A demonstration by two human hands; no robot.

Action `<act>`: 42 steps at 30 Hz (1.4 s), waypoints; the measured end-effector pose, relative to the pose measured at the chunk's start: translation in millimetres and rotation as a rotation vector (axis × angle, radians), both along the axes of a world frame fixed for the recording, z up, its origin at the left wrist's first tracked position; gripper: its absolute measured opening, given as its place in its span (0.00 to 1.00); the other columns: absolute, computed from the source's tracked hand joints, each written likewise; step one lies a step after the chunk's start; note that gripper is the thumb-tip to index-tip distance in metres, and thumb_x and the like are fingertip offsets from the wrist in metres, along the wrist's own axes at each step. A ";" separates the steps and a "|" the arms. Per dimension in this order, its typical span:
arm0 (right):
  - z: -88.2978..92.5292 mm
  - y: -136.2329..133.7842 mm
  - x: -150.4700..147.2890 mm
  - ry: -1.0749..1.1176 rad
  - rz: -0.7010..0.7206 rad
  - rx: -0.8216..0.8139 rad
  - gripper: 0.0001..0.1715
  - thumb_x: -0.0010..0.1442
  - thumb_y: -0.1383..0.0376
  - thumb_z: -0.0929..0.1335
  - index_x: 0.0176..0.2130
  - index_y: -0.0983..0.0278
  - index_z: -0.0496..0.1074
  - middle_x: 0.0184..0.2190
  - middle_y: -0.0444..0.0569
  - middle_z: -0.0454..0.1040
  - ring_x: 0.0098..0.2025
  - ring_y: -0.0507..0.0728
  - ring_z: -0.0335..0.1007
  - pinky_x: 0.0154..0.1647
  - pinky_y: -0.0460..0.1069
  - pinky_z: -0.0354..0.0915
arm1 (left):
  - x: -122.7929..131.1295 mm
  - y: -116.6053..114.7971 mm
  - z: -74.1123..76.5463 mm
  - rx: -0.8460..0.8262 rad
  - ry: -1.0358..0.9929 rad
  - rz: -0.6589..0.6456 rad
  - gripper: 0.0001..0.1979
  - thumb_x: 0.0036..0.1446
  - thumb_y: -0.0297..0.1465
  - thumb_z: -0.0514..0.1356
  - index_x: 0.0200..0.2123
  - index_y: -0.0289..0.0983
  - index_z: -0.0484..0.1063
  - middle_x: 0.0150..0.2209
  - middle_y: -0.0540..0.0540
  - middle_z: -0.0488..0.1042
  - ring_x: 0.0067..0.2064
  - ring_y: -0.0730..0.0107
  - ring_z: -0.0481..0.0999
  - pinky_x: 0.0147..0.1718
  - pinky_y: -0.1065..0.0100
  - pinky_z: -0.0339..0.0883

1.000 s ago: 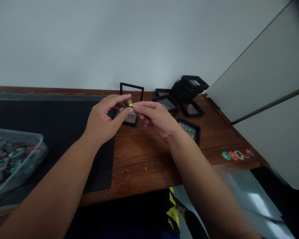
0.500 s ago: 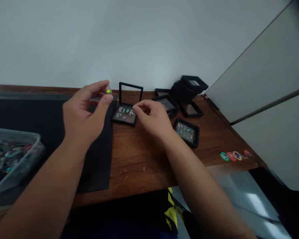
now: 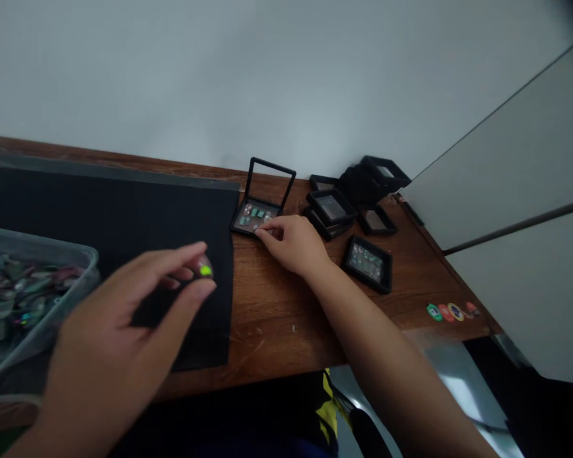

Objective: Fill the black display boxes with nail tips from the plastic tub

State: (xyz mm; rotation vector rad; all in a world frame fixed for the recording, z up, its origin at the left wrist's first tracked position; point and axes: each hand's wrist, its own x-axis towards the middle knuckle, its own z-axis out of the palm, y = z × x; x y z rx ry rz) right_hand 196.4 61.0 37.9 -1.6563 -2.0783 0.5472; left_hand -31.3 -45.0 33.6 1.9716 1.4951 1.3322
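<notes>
My left hand (image 3: 119,331), in front of the black mat (image 3: 138,203), pinches a small shiny, partly see-through piece (image 3: 205,269) with a bright yellow-green glint between thumb and forefinger. With its thumb and forefinger pressed together, my right hand (image 3: 298,245) reaches into the lower half of a black-framed display case (image 3: 237,222). Its frame lid (image 3: 274,167) stands tilted up at the back. Several small green and pinkish pieces (image 3: 254,213) lie in that case. Whether the right fingertips hold a piece is hidden.
At left stands a clear plastic tub (image 3: 83,254) full of small glittery pieces. Black cases (image 3: 384,172) are piled at the back right, and a filled case (image 3: 368,264) lies nearer. Round coloured stickers (image 3: 455,312) line the right of the wooden table (image 3: 267,312).
My left hand has come down and nearer, still pinching the shiny piece. My right fingertips have moved down to the front part of the open case. The view has shifted slightly.
</notes>
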 end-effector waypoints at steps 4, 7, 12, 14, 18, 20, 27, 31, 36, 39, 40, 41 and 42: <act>-3.2 -0.2 -2.8 0.009 -0.018 0.011 0.16 0.64 0.58 0.70 0.44 0.61 0.85 0.32 0.49 0.82 0.32 0.56 0.73 0.34 0.50 0.61 | 3.6 -15.0 -8.6 -0.050 0.087 -0.065 0.16 0.65 0.43 0.62 0.56 0.56 0.75 0.50 0.54 0.81 0.48 0.60 0.80 0.49 0.56 0.75; -6.0 -0.2 -3.1 0.041 -0.029 0.015 0.16 0.64 0.57 0.70 0.43 0.62 0.85 0.29 0.48 0.81 0.30 0.55 0.72 0.32 0.49 0.60 | 1.1 -16.7 -18.7 -0.053 0.093 -0.087 0.17 0.66 0.40 0.61 0.58 0.53 0.73 0.50 0.51 0.81 0.49 0.59 0.81 0.51 0.56 0.75; -8.9 -0.6 -2.8 0.070 -0.034 0.020 0.17 0.65 0.56 0.69 0.46 0.62 0.84 0.28 0.47 0.79 0.28 0.53 0.69 0.30 0.49 0.59 | -5.6 -15.2 -33.5 -0.080 0.107 -0.104 0.18 0.67 0.41 0.61 0.59 0.51 0.72 0.49 0.50 0.82 0.49 0.57 0.81 0.50 0.54 0.75; -8.3 -1.0 -2.4 0.068 -0.027 0.012 0.18 0.65 0.55 0.70 0.48 0.61 0.84 0.26 0.45 0.76 0.27 0.53 0.66 0.30 0.49 0.59 | -5.5 -14.5 -34.0 -0.082 0.108 -0.123 0.18 0.67 0.41 0.61 0.59 0.50 0.72 0.49 0.49 0.82 0.49 0.56 0.81 0.49 0.53 0.75; -6.8 -1.4 -1.5 0.069 -0.020 -0.007 0.19 0.65 0.55 0.70 0.50 0.61 0.83 0.24 0.43 0.71 0.25 0.52 0.62 0.30 0.48 0.58 | -2.7 -11.2 -31.9 -0.066 0.127 -0.140 0.16 0.68 0.40 0.59 0.58 0.48 0.72 0.48 0.47 0.83 0.47 0.56 0.82 0.46 0.52 0.76; -7.3 -1.3 -1.1 0.075 -0.020 -0.010 0.20 0.65 0.54 0.70 0.50 0.61 0.82 0.24 0.42 0.70 0.24 0.51 0.61 0.30 0.48 0.58 | -1.3 -9.6 -32.1 -0.054 0.145 -0.147 0.16 0.69 0.40 0.59 0.57 0.47 0.71 0.47 0.46 0.83 0.47 0.56 0.82 0.45 0.52 0.76; -4.9 -5.7 1.0 0.162 -0.005 0.074 0.18 0.64 0.54 0.71 0.46 0.62 0.82 0.23 0.42 0.68 0.23 0.51 0.59 0.26 0.48 0.56 | 1.2 -9.5 -30.4 -0.036 0.159 -0.145 0.14 0.69 0.36 0.60 0.56 0.43 0.73 0.46 0.44 0.83 0.46 0.55 0.82 0.45 0.49 0.76; 6.6 -15.6 -0.3 0.344 0.208 0.092 0.15 0.60 0.57 0.75 0.44 0.62 0.82 0.20 0.39 0.65 0.21 0.49 0.56 0.23 0.47 0.54 | 0.6 -10.9 -23.9 -0.124 0.008 -0.114 0.14 0.69 0.35 0.59 0.56 0.44 0.74 0.46 0.46 0.83 0.47 0.59 0.82 0.45 0.54 0.77; 14.6 -28.8 -8.8 0.403 0.459 0.111 0.16 0.53 0.59 0.80 0.42 0.59 0.83 0.20 0.37 0.66 0.19 0.47 0.53 0.21 0.46 0.52 | 1.2 -15.3 -22.4 -0.150 -0.054 -0.074 0.14 0.69 0.34 0.59 0.55 0.44 0.75 0.47 0.45 0.83 0.48 0.59 0.81 0.47 0.53 0.76; 13.7 -33.1 -14.5 0.416 0.551 0.108 0.22 0.49 0.59 0.82 0.44 0.59 0.83 0.22 0.39 0.69 0.20 0.47 0.56 0.22 0.46 0.54 | 2.1 -18.0 -24.4 -0.136 -0.055 -0.067 0.14 0.69 0.35 0.59 0.56 0.43 0.74 0.48 0.44 0.82 0.49 0.58 0.81 0.48 0.52 0.76; 13.0 -33.7 -15.9 0.424 0.574 0.103 0.22 0.49 0.58 0.82 0.44 0.58 0.83 0.22 0.39 0.70 0.21 0.48 0.58 0.22 0.46 0.54 | 2.2 -18.3 -25.0 -0.135 -0.059 -0.070 0.14 0.69 0.35 0.59 0.56 0.43 0.74 0.48 0.44 0.82 0.49 0.58 0.81 0.48 0.52 0.75; 12.2 -34.1 -17.0 0.432 0.596 0.097 0.22 0.49 0.58 0.82 0.45 0.58 0.83 0.22 0.40 0.70 0.21 0.48 0.59 0.23 0.46 0.55 | 2.2 -18.3 -25.5 -0.140 -0.065 -0.076 0.14 0.69 0.35 0.59 0.56 0.43 0.74 0.48 0.44 0.82 0.49 0.59 0.81 0.49 0.53 0.75; 11.4 -34.2 -17.8 0.444 0.617 0.092 0.21 0.51 0.59 0.82 0.45 0.58 0.83 0.22 0.40 0.70 0.21 0.48 0.59 0.23 0.46 0.56 | 2.1 -17.9 -25.8 -0.151 -0.075 -0.084 0.14 0.69 0.36 0.59 0.55 0.43 0.75 0.47 0.45 0.82 0.49 0.59 0.81 0.49 0.53 0.75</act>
